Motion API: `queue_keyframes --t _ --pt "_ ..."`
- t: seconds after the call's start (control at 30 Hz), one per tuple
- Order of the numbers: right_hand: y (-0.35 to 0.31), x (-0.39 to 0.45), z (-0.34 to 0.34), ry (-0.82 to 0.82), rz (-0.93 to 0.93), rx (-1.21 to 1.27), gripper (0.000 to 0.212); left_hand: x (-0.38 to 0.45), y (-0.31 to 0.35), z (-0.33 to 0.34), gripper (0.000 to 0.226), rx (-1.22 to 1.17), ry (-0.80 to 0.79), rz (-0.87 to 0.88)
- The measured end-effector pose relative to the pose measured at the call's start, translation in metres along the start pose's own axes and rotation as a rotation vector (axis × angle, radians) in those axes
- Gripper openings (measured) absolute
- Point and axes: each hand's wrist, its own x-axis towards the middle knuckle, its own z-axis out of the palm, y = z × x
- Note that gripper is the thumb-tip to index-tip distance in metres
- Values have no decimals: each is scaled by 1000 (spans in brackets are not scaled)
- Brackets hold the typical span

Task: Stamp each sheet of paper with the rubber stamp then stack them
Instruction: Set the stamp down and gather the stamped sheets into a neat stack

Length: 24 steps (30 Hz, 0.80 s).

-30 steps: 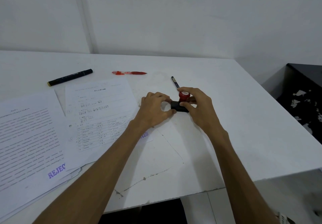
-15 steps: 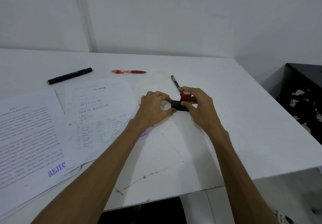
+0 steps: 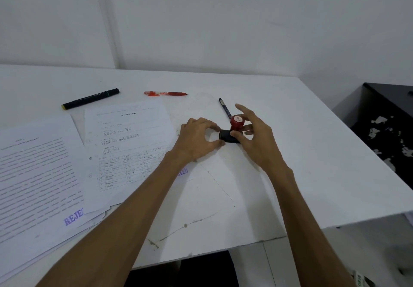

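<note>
The rubber stamp point(image 3: 233, 130), red knob on a black base, stands upright on the white table point(image 3: 290, 152) between my hands. My left hand point(image 3: 199, 141) pinches the base's left end. My right hand point(image 3: 254, 139) touches the stamp's right side with thumb and middle fingers, its index finger lifted off the knob. A printed form sheet point(image 3: 127, 148) lies left of my left forearm, a purple stamp mark partly hidden under that arm. Further left a stack of text sheets point(image 3: 35, 175) shows a purple "REJE" mark.
A black marker point(image 3: 90, 101), a red pen point(image 3: 165, 93) and a dark pen point(image 3: 224, 108) lie toward the back of the table. A black cabinet point(image 3: 388, 130) stands beyond the table's right edge. The near edge runs just below my forearms.
My right hand's fingers have lifted and spread off the red knob, which now shows fully. The stamp and my left hand have stayed in place.
</note>
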Motion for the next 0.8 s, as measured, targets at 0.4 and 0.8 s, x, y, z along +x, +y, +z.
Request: queue_keyframes --t 0.4,0.8 --pt "-62 -7 3 348 -183 76 35 -14 1 -37 44 -190 -17 -72" --pt "-147 -21 157 -44 -161 400 33 -113 -96 -153 31 -161 275 -365"
